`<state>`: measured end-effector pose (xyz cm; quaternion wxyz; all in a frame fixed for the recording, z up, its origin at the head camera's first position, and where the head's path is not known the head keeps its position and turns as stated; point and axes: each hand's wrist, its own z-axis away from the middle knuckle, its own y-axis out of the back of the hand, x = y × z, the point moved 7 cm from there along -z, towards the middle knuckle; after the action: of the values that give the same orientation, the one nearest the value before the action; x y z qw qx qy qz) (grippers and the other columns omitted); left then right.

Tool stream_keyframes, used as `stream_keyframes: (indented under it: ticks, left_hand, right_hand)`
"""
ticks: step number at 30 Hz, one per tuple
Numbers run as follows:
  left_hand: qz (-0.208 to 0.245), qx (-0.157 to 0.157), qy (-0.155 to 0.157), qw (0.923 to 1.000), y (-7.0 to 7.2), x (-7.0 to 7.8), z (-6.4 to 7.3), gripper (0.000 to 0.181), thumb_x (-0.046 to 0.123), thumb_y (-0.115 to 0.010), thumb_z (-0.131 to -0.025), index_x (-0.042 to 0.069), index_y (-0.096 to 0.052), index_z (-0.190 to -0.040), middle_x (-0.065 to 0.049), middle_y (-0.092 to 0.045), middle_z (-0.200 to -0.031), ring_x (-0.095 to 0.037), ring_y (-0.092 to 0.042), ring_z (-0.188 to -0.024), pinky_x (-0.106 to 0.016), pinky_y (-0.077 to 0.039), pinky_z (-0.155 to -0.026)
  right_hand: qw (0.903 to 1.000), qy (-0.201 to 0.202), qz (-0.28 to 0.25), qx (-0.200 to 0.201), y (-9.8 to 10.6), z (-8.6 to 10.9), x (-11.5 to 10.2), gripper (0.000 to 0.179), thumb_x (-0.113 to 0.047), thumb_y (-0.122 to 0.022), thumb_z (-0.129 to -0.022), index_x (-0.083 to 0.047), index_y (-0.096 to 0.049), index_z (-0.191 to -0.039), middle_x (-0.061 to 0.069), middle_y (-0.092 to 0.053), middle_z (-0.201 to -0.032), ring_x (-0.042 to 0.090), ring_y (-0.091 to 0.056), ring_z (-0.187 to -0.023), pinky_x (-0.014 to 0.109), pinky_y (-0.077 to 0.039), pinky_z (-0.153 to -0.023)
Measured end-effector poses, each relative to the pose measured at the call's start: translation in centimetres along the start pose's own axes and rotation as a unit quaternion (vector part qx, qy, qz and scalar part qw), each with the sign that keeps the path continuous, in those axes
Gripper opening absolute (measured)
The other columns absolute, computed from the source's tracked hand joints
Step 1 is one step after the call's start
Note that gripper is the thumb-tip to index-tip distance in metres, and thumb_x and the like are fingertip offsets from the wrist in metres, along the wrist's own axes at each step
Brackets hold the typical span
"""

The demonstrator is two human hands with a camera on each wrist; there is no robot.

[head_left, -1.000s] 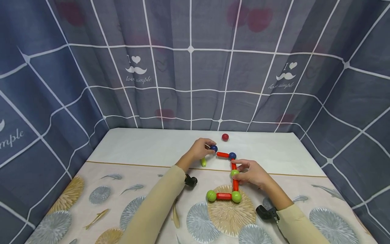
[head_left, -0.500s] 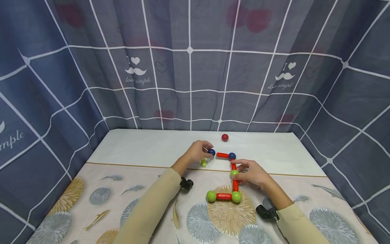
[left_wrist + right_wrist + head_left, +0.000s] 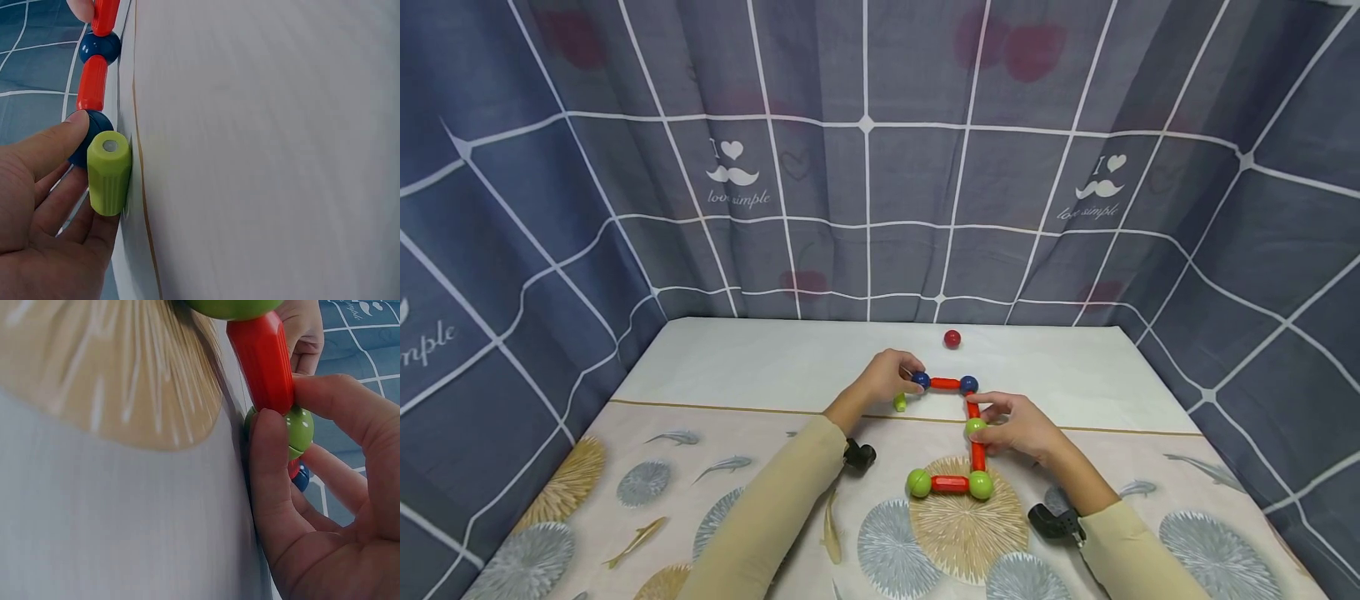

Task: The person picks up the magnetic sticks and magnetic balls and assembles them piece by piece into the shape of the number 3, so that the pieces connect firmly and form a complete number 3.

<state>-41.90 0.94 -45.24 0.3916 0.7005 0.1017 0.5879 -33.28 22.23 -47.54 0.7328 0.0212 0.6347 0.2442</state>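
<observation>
My left hand [image 3: 883, 377] pinches a blue ball [image 3: 921, 382] between thumb and fingers; in the left wrist view this ball meets the end of a red rod [image 3: 92, 84]. That rod runs to a second blue ball [image 3: 969, 384]. From there the chain comes toward me through red rods and a green ball [image 3: 975, 427], which my right hand [image 3: 1018, 427] grips between thumb and fingers. At the near end, a red rod [image 3: 950, 484] links two green balls, the corner one [image 3: 981, 485] and the left one [image 3: 919, 482]. A lime-green rod [image 3: 109, 175] lies just beside my left hand.
A loose red ball [image 3: 952, 338] lies farther back on the white strip [image 3: 760, 358] of the table. The nearer part carries a patterned cloth [image 3: 805, 517]. A grey checked curtain [image 3: 820, 183] hangs behind the table and at both sides.
My left hand has moved slightly toward me, bringing the blue ball down in line with the red rod; the gap between them has closed. My right hand has stayed in place on the chain.
</observation>
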Motion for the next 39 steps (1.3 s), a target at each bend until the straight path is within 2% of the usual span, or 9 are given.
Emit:
stream_keyframes:
  ticks: [6, 14, 23, 25, 29, 34, 39]
  left_hand:
    - [-0.013, -0.007, -0.003, 0.9999, -0.1, -0.1, 0.1, 0.031, 0.013, -0.082, -0.088, 0.010, -0.074, -0.118, -0.005, -0.074, -0.109, -0.015, -0.063, -0.094, -0.033, -0.054, -0.092]
    - [-0.001, -0.024, 0.000, 0.9997, 0.2, -0.6, 0.4, 0.042, 0.014, -0.078, -0.091, 0.004, -0.066, -0.130, -0.009, -0.074, -0.117, -0.018, -0.067, -0.101, -0.034, -0.056, -0.096]
    - [0.000, -0.030, 0.008, 0.9995, 1.1, -1.1, 1.5, 0.026, 0.001, -0.060, -0.100, 0.002, -0.064, -0.125, -0.008, -0.073, -0.107, -0.018, -0.065, -0.098, -0.034, -0.055, -0.091]
    - [0.002, -0.030, 0.008, 0.9995, 1.2, -1.1, 1.8, 0.026, -0.004, -0.056, -0.098, 0.001, -0.064, -0.122, -0.008, -0.072, -0.105, -0.018, -0.064, -0.096, -0.034, -0.054, -0.091]
    - [-0.006, -0.036, -0.013, 0.9993, 1.3, -1.0, 2.4, 0.032, -0.016, -0.053, -0.088, 0.001, -0.064, -0.113, -0.010, -0.072, -0.101, -0.017, -0.063, -0.093, -0.033, -0.053, -0.090]
    - [-0.037, -0.052, -0.039, 0.9972, 1.3, -0.5, 3.2, 0.031, -0.018, -0.059, -0.082, 0.003, -0.067, -0.103, -0.008, -0.070, -0.096, -0.017, -0.061, -0.088, -0.030, -0.053, -0.085]
    - [-0.056, -0.069, -0.038, 0.9953, 1.0, -0.4, 3.8, 0.029, -0.016, -0.065, -0.082, 0.005, -0.071, -0.101, -0.005, -0.070, -0.096, -0.017, -0.060, -0.087, -0.029, -0.053, -0.083]
  right_hand:
    - [1.0000, 0.000, -0.003, 0.001, 0.0, 0.1, 0.0, 0.072, -0.006, -0.085, -0.079, -0.003, -0.056, -0.145, 0.018, -0.059, -0.108, 0.018, -0.065, -0.064, 0.033, -0.061, -0.062]
    - [1.0000, -0.008, -0.005, 0.000, -0.2, 0.1, 0.0, 0.072, -0.006, -0.085, -0.080, -0.003, -0.055, -0.146, 0.019, -0.058, -0.110, 0.018, -0.065, -0.067, 0.033, -0.062, -0.064]
    - [0.9999, -0.013, -0.005, 0.003, -0.1, 0.1, 0.2, 0.071, -0.008, -0.085, -0.081, -0.005, -0.055, -0.145, 0.018, -0.058, -0.110, 0.018, -0.066, -0.068, 0.033, -0.062, -0.065]
    - [0.9999, -0.014, -0.006, 0.003, -0.2, 0.0, 0.3, 0.071, -0.008, -0.085, -0.081, -0.005, -0.055, -0.146, 0.018, -0.058, -0.111, 0.019, -0.066, -0.068, 0.033, -0.062, -0.065]
    - [0.9999, -0.012, -0.009, 0.001, -0.2, 0.0, 0.5, 0.071, -0.007, -0.084, -0.082, -0.004, -0.054, -0.146, 0.018, -0.057, -0.111, 0.019, -0.066, -0.069, 0.033, -0.062, -0.066]
    - [0.9998, -0.014, -0.010, 0.006, -0.1, 0.1, 0.6, 0.073, -0.007, -0.085, -0.081, -0.006, -0.055, -0.146, 0.019, -0.058, -0.112, 0.019, -0.066, -0.069, 0.033, -0.062, -0.066]
    - [0.9998, -0.015, -0.011, 0.010, -0.1, 0.2, 0.7, 0.075, -0.008, -0.086, -0.079, -0.006, -0.054, -0.147, 0.019, -0.061, -0.112, 0.020, -0.067, -0.070, 0.034, -0.062, -0.067]
